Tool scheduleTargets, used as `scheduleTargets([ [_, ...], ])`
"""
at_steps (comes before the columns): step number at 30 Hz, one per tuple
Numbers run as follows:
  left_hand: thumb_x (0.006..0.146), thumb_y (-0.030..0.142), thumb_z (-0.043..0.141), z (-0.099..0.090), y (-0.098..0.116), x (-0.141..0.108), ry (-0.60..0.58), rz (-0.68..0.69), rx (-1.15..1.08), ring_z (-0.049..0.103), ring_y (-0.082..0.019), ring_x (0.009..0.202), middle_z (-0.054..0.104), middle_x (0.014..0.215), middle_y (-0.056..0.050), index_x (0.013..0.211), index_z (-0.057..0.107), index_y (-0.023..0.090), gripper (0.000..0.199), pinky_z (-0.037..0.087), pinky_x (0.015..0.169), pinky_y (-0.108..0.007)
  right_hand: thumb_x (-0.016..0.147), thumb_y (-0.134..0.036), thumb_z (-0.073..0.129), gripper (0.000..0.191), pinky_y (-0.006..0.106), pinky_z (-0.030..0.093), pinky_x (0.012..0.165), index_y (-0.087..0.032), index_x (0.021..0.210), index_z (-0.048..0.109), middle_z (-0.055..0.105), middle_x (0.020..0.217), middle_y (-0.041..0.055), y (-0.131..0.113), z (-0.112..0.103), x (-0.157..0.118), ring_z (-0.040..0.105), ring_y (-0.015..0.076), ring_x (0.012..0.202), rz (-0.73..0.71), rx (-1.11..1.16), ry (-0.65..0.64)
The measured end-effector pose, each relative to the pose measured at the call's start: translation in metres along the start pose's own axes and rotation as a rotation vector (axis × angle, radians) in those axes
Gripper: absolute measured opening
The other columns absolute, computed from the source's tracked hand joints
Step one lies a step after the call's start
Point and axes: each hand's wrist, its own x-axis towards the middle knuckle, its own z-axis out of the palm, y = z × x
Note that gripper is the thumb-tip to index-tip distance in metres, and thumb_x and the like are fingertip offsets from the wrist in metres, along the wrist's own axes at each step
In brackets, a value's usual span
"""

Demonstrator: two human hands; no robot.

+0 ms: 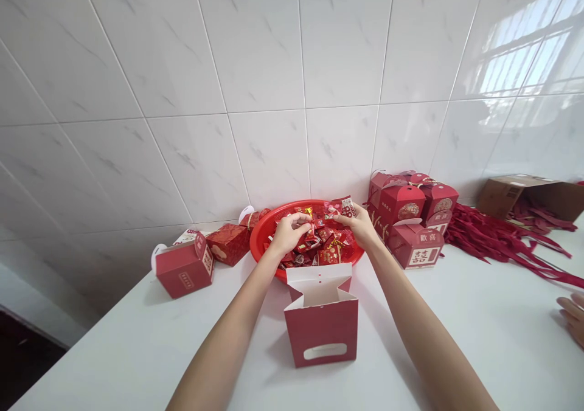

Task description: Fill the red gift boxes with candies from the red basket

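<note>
My right hand (364, 225) pinches wrapped candies (341, 207) in red and white wrappers above the right side of a red plastic basket (260, 241). Over the basket's left half, my left hand (288, 233) has its fingers drawn together; whatever they hold, if anything, is hidden. Many red and gold wrapped candies (329, 255) lie in the basket. Between my forearms a red paper gift box (325, 332) stands upright with its top open and its back flap raised. An oval window shows on its front.
Closed red gift boxes (404, 207) are stacked on the right, beside dark red ribbons (497, 241) and a cardboard box (515, 192). More boxes (185, 271) sit at left. Another person's hand (572, 317) shows at the right edge. A tiled wall (269, 149) backs the white table (479, 326).
</note>
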Motion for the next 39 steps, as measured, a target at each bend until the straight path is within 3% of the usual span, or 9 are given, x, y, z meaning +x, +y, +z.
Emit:
scheduleTargets([
  [9,0.075,0.022,0.061,0.0,-0.002,0.002,0.029,-0.001,0.028,0.07,-0.022,0.089,0.077,0.096,-0.007,0.087,0.074,0.017,0.018,0.054,0.089,-0.036,0.056,-0.03,0.08,0.022,0.057,0.049,0.085,-0.036,0.076,0.072,0.076,0.088,0.006,0.002,-0.003,0.001,0.07,0.032,0.084,-0.007,-0.028,-0.035],
  [13,0.08,0.024,0.058,0.0,-0.002,0.002,0.069,0.005,0.012,0.069,-0.022,0.099,0.076,0.103,-0.008,0.092,0.073,0.017,0.021,0.052,0.094,-0.035,0.058,-0.031,0.079,0.02,0.058,0.05,0.085,-0.038,0.075,0.072,0.075,0.088,0.0064,0.002,-0.004,0.001,0.07,0.0319,0.084,-0.011,-0.049,-0.042],
  [18,0.086,0.032,0.052,0.0,-0.004,0.004,0.125,-0.045,-0.075,0.069,-0.023,0.095,0.075,0.104,-0.01,0.098,0.07,0.015,0.028,0.055,0.085,-0.035,0.057,-0.032,0.082,0.022,0.059,0.052,0.084,-0.038,0.075,0.072,0.076,0.088,0.0066,0.002,-0.002,0.0,0.07,0.0342,0.085,-0.002,-0.019,-0.045],
  [21,0.086,0.034,0.052,0.001,-0.004,0.006,0.148,-0.08,-0.101,0.069,-0.023,0.096,0.074,0.104,-0.009,0.098,0.069,0.016,0.028,0.055,0.086,-0.034,0.054,-0.032,0.086,0.029,0.053,0.056,0.081,-0.029,0.08,0.073,0.077,0.087,0.0059,-0.001,-0.001,-0.001,0.071,0.0317,0.083,0.032,0.023,-0.05],
  [26,0.085,0.041,0.054,0.0,0.001,0.004,0.165,-0.082,-0.156,0.07,-0.021,0.091,0.073,0.111,-0.008,0.098,0.069,0.016,0.031,0.055,0.083,-0.032,0.05,-0.033,0.091,0.039,0.032,0.057,0.063,-0.017,0.081,0.072,0.075,0.078,0.0041,-0.007,-0.001,-0.002,0.07,0.0215,0.069,0.168,0.066,-0.129],
  [29,0.081,0.048,0.059,-0.001,0.005,0.002,0.217,-0.02,-0.207,0.07,-0.022,0.085,0.074,0.098,-0.006,0.093,0.069,0.019,0.033,0.054,0.083,-0.033,0.048,-0.029,0.093,0.042,0.029,0.056,0.065,-0.015,0.082,0.072,0.075,0.079,0.0046,-0.011,0.004,-0.004,0.07,0.0193,0.069,0.263,0.126,-0.25],
  [33,0.08,0.052,0.063,0.0,0.01,0.0,0.312,0.106,-0.248,0.068,-0.023,0.092,0.074,0.088,-0.004,0.084,0.069,0.021,0.032,0.052,0.085,-0.032,0.047,-0.024,0.093,0.045,0.028,0.056,0.068,-0.015,0.085,0.072,0.075,0.081,0.0043,-0.015,0.02,-0.011,0.069,0.018,0.071,0.313,0.144,-0.374],
  [36,0.082,0.05,0.062,0.001,0.013,-0.001,0.328,0.18,-0.254,0.067,-0.022,0.093,0.073,0.086,-0.003,0.081,0.068,0.021,0.029,0.051,0.088,-0.031,0.048,-0.025,0.093,0.044,0.026,0.054,0.063,-0.015,0.085,0.072,0.075,0.081,0.0035,-0.018,0.031,-0.015,0.068,0.0174,0.069,0.276,0.115,-0.397],
  [39,0.086,0.05,0.059,0.0,0.018,-0.004,0.349,0.231,-0.273,0.067,-0.021,0.095,0.073,0.089,-0.003,0.081,0.067,0.021,0.031,0.05,0.092,-0.032,0.053,-0.028,0.091,0.043,0.028,0.054,0.068,-0.015,0.09,0.072,0.074,0.083,0.0036,-0.024,0.035,-0.017,0.068,0.018,0.072,0.191,0.079,-0.391],
])
